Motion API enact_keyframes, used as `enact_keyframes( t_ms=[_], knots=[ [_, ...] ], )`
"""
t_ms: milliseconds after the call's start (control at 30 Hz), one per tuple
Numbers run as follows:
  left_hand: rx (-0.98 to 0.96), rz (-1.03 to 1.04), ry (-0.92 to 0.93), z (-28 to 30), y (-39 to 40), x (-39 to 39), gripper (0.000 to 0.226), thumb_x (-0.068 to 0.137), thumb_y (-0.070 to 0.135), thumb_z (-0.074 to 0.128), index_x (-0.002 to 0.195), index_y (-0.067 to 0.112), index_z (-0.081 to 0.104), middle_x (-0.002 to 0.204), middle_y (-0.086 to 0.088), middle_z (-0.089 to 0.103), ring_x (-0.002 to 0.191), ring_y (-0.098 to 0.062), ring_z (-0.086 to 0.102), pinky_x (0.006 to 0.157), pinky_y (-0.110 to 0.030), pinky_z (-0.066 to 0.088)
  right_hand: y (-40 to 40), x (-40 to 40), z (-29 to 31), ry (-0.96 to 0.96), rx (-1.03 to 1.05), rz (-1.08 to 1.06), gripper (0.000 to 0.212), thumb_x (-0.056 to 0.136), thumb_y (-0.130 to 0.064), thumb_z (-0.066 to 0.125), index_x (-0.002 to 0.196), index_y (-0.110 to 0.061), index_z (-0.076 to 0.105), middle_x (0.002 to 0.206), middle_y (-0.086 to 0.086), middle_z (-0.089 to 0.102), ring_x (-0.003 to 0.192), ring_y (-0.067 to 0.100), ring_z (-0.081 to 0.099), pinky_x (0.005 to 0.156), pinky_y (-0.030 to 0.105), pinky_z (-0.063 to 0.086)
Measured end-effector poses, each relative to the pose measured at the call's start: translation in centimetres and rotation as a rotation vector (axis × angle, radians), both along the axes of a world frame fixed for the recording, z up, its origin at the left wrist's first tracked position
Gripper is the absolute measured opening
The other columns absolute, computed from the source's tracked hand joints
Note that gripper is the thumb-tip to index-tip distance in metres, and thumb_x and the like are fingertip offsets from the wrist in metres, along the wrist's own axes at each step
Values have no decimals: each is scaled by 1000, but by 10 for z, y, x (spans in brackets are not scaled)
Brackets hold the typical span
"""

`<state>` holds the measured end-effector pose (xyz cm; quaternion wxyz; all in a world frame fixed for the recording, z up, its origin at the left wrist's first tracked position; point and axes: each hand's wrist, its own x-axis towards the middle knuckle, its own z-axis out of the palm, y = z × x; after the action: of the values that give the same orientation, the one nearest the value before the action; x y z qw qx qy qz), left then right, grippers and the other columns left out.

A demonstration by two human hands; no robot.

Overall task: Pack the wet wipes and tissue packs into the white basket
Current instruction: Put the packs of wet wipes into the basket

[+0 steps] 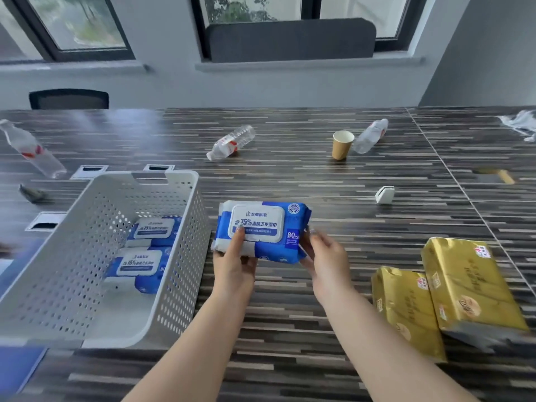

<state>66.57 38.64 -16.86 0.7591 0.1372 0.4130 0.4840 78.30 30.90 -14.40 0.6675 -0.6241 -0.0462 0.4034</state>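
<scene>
A blue and white wet wipes pack [262, 230] is held above the table just right of the white basket [185, 256]. My left hand [233, 264] grips its near left corner, thumb on the lid. My right hand [326, 261] holds its right end. Inside the perforated basket lie two more wet wipes packs, one farther [156, 229] and one nearer [139, 266]. Two gold tissue packs rest on the table at the right, one nearer [406, 309] and one beside it [470, 285].
Farther back on the striped table lie three clear plastic bottles [232, 142], [371, 134], [30, 149] and a brown paper cup [342, 145]. A small white holder [385, 194] stands right of centre. Cable hatches [46, 220] sit behind the basket. A chair back [68, 99] is at far left.
</scene>
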Motion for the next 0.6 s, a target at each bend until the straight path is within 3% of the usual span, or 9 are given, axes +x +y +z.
enact_keyframes(
  t_ms=[167, 300, 400, 500, 600],
  knots=[
    [-8, 29, -17, 10, -3, -23, 56, 84, 9, 68, 136, 13, 49, 129, -12, 62, 108, -24, 63, 93, -40, 51, 0, -21, 6, 131, -14, 58, 6, 93, -18, 56, 96, -15, 61, 91, 4, 67, 87, 19, 65, 77, 38, 54],
    [-14, 35, -6, 16, -4, -33, 56, 84, 7, 68, 136, 14, 48, 127, -10, 63, 101, -22, 65, 74, -32, 56, -1, -24, 8, 192, -20, 73, 7, 93, -17, 56, 87, -19, 57, 94, 7, 65, 88, 20, 63, 82, 40, 54],
    [-5, 64, 15, 16, -2, -37, 56, 83, 7, 69, 134, 14, 48, 128, -10, 62, 95, -18, 66, 60, -24, 57, -2, -19, 6, 115, -44, 58, 8, 93, -14, 56, 86, -18, 58, 98, 8, 66, 87, 20, 65, 73, 37, 55],
    [21, 50, 36, 16, -2, -36, 57, 82, 5, 70, 134, 13, 47, 128, -11, 62, 99, -20, 66, 74, -31, 58, -3, -14, 0, -62, -99, 23, 10, 91, -16, 60, 83, -21, 60, 102, 8, 69, 91, 21, 67, 72, 37, 57],
    [18, 55, 37, 18, -7, -32, 58, 82, 5, 70, 134, 12, 47, 125, -10, 63, 99, -20, 66, 74, -30, 60, -3, -16, -3, -63, -63, -67, 10, 90, -18, 62, 82, -24, 61, 102, 7, 69, 95, 22, 66, 70, 34, 56]
  ],
)
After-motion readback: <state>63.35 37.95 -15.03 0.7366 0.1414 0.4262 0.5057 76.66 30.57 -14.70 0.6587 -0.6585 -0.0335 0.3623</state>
